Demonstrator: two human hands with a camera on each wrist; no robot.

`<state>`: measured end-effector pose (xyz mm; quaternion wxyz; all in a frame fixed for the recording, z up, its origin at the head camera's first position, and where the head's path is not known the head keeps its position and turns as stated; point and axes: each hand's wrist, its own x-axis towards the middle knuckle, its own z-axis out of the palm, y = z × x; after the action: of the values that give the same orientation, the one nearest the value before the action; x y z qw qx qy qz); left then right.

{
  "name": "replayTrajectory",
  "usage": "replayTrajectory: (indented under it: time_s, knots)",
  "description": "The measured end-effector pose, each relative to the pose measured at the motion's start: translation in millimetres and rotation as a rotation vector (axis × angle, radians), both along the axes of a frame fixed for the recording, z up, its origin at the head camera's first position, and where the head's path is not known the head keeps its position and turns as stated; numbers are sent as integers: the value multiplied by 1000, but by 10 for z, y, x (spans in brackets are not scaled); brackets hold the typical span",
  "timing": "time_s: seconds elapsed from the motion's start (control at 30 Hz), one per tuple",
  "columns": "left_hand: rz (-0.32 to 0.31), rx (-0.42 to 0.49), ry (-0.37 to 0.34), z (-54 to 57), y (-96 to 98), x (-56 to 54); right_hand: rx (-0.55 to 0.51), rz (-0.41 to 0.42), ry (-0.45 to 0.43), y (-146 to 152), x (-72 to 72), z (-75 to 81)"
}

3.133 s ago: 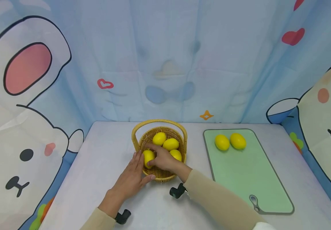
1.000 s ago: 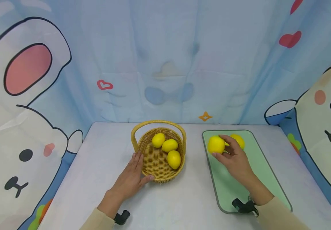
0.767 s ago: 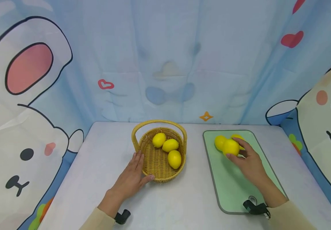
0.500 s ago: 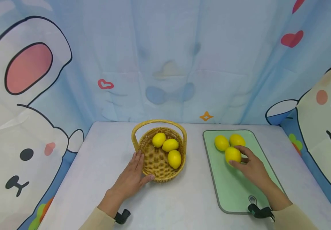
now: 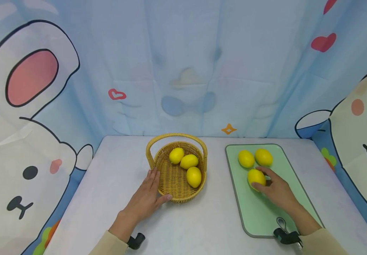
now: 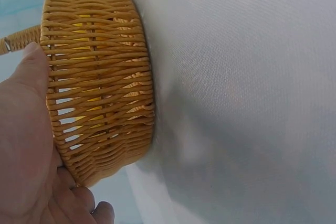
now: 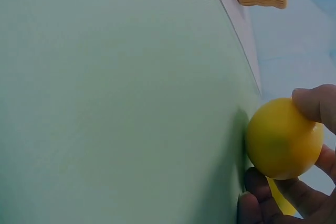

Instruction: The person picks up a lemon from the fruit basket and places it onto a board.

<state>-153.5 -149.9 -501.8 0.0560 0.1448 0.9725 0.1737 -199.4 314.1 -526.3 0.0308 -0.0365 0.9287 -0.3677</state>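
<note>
In the head view, my right hand (image 5: 280, 191) holds a yellow lemon (image 5: 256, 179) between thumb and fingers, low over a pale green cutting board (image 5: 266, 216). The right wrist view shows this lemon (image 7: 283, 139) at or just above the board, its shadow beside it. Two more lemons, one left (image 5: 246, 158) and one right (image 5: 264, 157), lie behind it on the board. My left hand (image 5: 145, 198) rests against the near left side of a wicker basket (image 5: 172, 182), fingers extended, thumb at the front rim. Three lemons (image 5: 189, 161) lie in the basket.
The basket's tall arched handle (image 5: 177, 135) rises above its rim. A grey hanging loop (image 5: 281, 223) sits at the board's near end. A white cloth (image 5: 208, 216) covers the table, and a printed curtain (image 5: 186, 71) closes off the back and sides.
My right hand has carried a lemon from the basket to the board, then lowered it toward the board's middle, in front of the other two. My left hand stays at the basket.
</note>
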Motion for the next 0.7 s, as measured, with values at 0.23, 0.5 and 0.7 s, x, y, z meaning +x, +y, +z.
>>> replayTrajectory:
  time_s: [0.23,0.5,0.7]
  knots:
    - [-1,2,-3,0,-3,1,7,6,-1,-6,-6,9]
    - [-4,5,7,-9,-6,-1,22,5,-14,11,-19,-15]
    - [-5,-1,4,-10,-8,0,18,5,-29,25,-10,-1]
